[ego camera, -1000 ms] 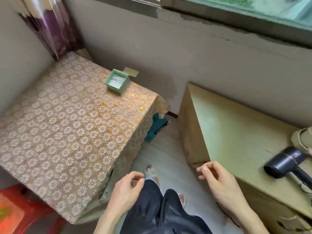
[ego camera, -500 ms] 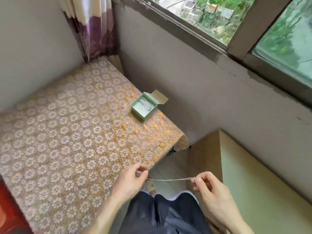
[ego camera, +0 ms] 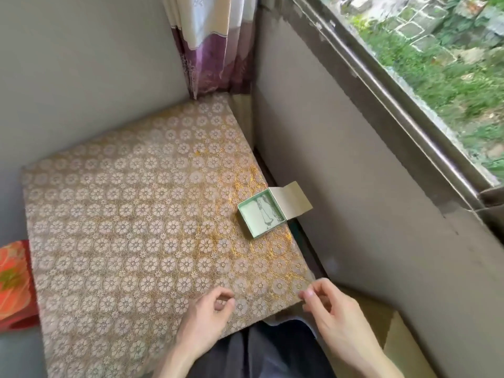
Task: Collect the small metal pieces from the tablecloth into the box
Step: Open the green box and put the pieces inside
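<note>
Two hands over the bench's near edge, left hand and right hand each pinching thumb to forefinger, whatever they hold too fine for me to see, flowered tablecloth beneath, open green box further off by the wall, thin metal pieces inside.

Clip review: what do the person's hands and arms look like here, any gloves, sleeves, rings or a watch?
Both the left hand and the right hand are bare: no gloves, and no rings show. The forearms are uncovered down to the picture's edge, with no sleeve, watch or bracelet in view. Dark trousers show between them.
</note>
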`<state>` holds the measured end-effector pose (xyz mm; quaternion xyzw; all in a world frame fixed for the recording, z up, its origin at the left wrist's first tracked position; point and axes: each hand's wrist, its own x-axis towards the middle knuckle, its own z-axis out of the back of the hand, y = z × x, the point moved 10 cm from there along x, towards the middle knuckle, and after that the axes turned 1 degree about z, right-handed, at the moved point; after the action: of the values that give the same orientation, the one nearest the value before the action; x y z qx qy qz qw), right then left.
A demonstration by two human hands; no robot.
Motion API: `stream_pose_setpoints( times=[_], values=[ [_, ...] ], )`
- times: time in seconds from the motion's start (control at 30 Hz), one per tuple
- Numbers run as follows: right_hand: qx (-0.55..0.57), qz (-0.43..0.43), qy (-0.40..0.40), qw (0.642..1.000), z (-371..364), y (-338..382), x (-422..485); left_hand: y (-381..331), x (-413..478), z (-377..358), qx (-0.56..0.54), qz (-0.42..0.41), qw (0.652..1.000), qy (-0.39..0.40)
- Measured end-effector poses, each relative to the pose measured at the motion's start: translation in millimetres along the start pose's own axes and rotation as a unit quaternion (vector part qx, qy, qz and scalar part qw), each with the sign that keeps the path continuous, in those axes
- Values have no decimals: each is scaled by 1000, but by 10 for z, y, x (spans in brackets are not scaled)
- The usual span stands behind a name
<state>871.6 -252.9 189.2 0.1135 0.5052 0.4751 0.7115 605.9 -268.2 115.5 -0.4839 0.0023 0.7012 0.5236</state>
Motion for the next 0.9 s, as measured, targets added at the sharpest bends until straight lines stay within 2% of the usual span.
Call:
stream_pose_setpoints(
  times=[0.2, 0.37, 0.73, 0.9],
  values=[
    [-32, 23, 38, 998, 361, 135, 613, -375, 329, -187, -32, 29, 999, 15],
    [-19, 28, 49, 998, 431, 195, 770, -811, 645, -223, -78, 10, 997, 22],
    [-20, -1, -16, 1000, 559, 216, 666, -1470, 919, -528, -91, -50, 983, 154],
    [-10, 6, -15, 1000, 485, 330, 597, -1364, 892, -583, -218, 8, 951, 218]
  ],
)
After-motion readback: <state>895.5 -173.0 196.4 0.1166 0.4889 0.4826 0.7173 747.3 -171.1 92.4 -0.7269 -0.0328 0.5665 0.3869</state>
